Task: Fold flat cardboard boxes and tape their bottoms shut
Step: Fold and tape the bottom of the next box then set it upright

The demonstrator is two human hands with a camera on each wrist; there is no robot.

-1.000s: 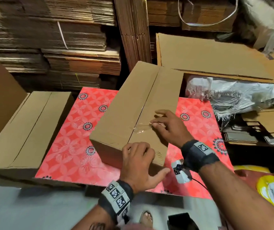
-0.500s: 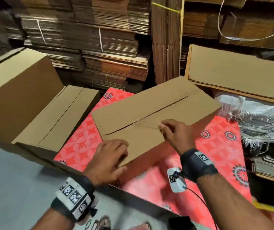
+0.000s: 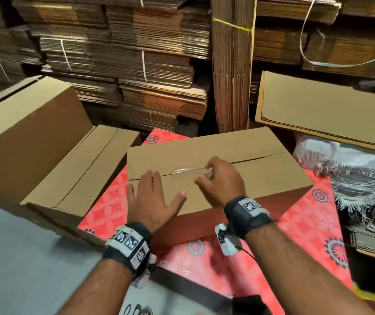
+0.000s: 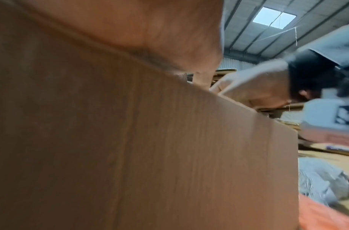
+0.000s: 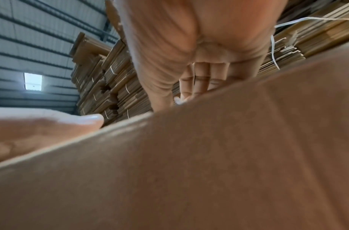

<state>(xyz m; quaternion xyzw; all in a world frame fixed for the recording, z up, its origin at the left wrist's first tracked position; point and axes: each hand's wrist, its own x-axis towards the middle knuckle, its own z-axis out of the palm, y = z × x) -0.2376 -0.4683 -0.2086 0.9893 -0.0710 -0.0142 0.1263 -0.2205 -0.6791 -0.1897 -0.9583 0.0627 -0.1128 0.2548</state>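
A brown cardboard box (image 3: 261, 180) lies on the red patterned table cover (image 3: 295, 235), its flap seam running left to right. A short strip of clear tape (image 3: 186, 172) lies along the seam near the left end. My left hand (image 3: 152, 196) rests flat on the near flap, fingers straight and reaching the seam. My right hand (image 3: 220, 178) holds the strip's right end between thumb and fingertips, down on the seam. In the right wrist view its fingers (image 5: 205, 77) reach over the box edge (image 5: 189, 155). The left wrist view is mostly the box wall (image 4: 130, 147).
Two folded boxes (image 3: 30, 133) (image 3: 79, 178) stand close on the left. Bundled stacks of flat cardboard (image 3: 136, 64) fill the back. Flat sheets (image 3: 329, 105) and a frayed white sack (image 3: 352, 173) lie to the right. A grey surface (image 3: 23, 258) lies at the lower left.
The box has turned so its seam runs across me. My left hand moved from the box's near edge onto the flap and flattened. The tape now lies along the seam.
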